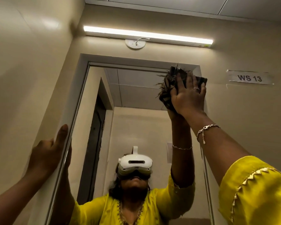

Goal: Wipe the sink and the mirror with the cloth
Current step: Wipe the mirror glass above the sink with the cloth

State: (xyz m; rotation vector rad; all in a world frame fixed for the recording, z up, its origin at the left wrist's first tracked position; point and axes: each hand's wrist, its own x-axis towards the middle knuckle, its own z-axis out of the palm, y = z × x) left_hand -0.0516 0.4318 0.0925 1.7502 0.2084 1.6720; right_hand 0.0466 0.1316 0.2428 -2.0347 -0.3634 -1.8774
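Observation:
A tall framed mirror point(136, 98) fills the wall ahead and reflects a person in a yellow top wearing a white headset. My right hand point(189, 96) presses a dark frayed cloth point(170, 82) flat against the mirror's upper right corner. My left hand point(47, 153) rests open on the mirror's left frame edge, fingers pointing up, holding nothing. The sink is out of view.
A lit tube light point(148, 35) hangs on the wall above the mirror. A paper label reading WS 13 point(249, 78) is taped to the wall at the right. The reflection shows a dark doorway point(96, 143) behind the person.

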